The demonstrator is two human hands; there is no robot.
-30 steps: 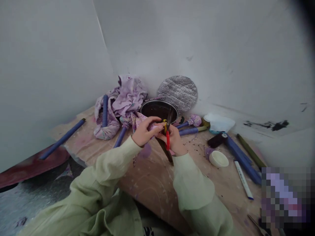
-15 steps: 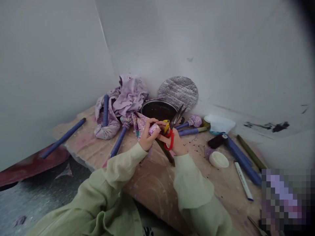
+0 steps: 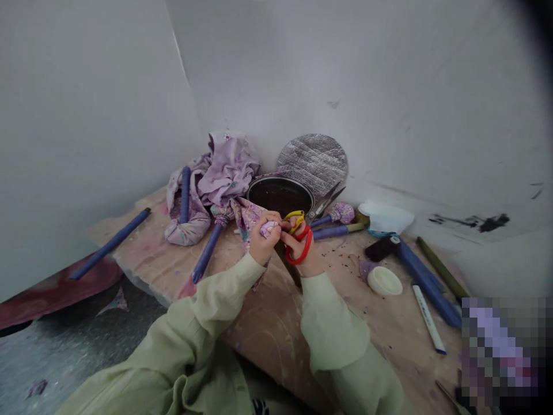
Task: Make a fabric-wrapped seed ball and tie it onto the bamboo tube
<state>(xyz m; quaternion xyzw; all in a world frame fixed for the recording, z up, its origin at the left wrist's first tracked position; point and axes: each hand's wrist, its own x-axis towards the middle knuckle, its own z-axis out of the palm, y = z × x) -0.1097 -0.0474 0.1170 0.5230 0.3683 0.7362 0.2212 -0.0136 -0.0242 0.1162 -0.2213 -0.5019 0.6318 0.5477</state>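
In the middle of the head view, my left hand [image 3: 260, 246] is closed around a bunch of purple patterned cloth [image 3: 268, 228]. A dark olive stick [image 3: 289, 268] runs down from between my hands towards the table. The scissors [image 3: 311, 215], with one red and one yellow handle, hang on my right hand [image 3: 307, 260], blades pointing up and to the right. My right fingertips meet the left ones beside the cloth; whatever they pinch there is too small to see. Patterned cloth [image 3: 246, 214] trails behind my left hand, near a blue-wrapped stick [image 3: 208, 253].
Behind my hands stands a round dark pan [image 3: 249, 193], with a silver foil disc [image 3: 313, 158] against the wall. Crumpled lilac cloth [image 3: 231, 167] lies left. On the right are a dark thread spool [image 3: 380, 248], a white cup [image 3: 384, 281], a marker [image 3: 427, 320] and blue-wrapped sticks [image 3: 425, 282].
My hands have come closer together, and my left fingers have curled more tightly around the cloth. The scissors have tipped further to the right, and my right hand has turned with them.
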